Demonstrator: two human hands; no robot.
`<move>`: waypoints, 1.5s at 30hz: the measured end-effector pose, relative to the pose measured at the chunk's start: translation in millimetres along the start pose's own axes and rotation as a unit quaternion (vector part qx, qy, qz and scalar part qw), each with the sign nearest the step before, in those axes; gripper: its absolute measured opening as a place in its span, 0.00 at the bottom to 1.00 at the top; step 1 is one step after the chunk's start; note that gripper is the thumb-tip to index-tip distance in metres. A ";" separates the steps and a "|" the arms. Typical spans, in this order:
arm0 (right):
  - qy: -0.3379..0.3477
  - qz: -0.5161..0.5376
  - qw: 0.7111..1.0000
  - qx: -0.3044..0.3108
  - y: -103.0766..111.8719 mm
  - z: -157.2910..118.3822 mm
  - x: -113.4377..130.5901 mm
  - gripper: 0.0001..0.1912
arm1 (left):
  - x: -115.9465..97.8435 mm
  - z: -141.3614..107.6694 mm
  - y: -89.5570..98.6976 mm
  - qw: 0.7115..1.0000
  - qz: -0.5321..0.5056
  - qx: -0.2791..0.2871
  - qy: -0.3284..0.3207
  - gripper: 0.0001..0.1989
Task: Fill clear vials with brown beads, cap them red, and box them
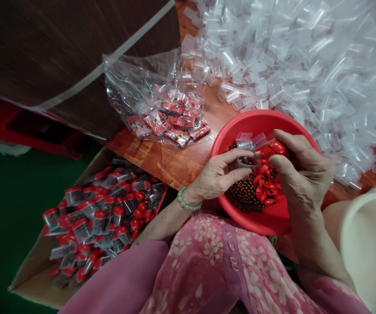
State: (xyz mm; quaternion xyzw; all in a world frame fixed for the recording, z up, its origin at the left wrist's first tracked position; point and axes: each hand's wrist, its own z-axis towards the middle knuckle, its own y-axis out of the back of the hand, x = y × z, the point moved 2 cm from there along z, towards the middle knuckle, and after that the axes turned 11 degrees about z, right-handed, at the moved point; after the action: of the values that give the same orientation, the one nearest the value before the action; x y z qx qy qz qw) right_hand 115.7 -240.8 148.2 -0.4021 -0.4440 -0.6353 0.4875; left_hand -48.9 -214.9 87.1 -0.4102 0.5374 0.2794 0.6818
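Observation:
My left hand [214, 176] pinches a small clear plastic tube [248, 162], its open end facing me, with brown balls visible inside. Close by on the right, my right hand [308, 172] grips a glossy red cap [276, 149] between thumb and fingers, near the tube's far end. Whether cap and tube touch is hard to make out. Both hands are over a red basin [274, 223]. Inside it lie many brown balls [245, 194], small red plastic pieces [269, 189] and a few clear tubes [245, 138].
Clear tubes [292, 56] are heaped across the wooden table [188, 163]. A clear bag [125, 83] holds red printed packets [174, 122]. At lower left, a cardboard box [31, 279] contains red-capped tubes [99, 222]. A pale bucket [367, 244] stands at right.

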 end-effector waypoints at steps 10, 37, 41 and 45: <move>0.124 0.006 0.992 -0.002 -6.9 -0.7 -15.3 0.13 | 4.0 5.3 -5.3 0.999 0.040 0.012 -0.022 0.15; 0.198 -0.235 0.932 0.192 6.9 3.8 -19.9 0.28 | 14.1 13.2 -5.5 0.995 0.090 0.031 0.041 0.12; 0.191 -0.336 0.898 0.209 2.0 -0.1 -27.0 0.39 | 15.3 16.6 -6.6 0.997 0.006 0.030 0.077 0.13; 0.204 -0.412 0.862 0.214 -4.3 -1.5 -29.2 0.43 | 13.1 17.3 -7.5 0.994 -0.003 0.014 0.110 0.09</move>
State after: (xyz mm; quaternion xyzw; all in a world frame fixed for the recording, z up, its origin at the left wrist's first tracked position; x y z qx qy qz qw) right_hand 117.2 -234.0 119.4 0.0704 -0.5848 -0.7354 0.3350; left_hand -30.5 -204.6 77.9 -0.4305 0.6117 0.2235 0.6250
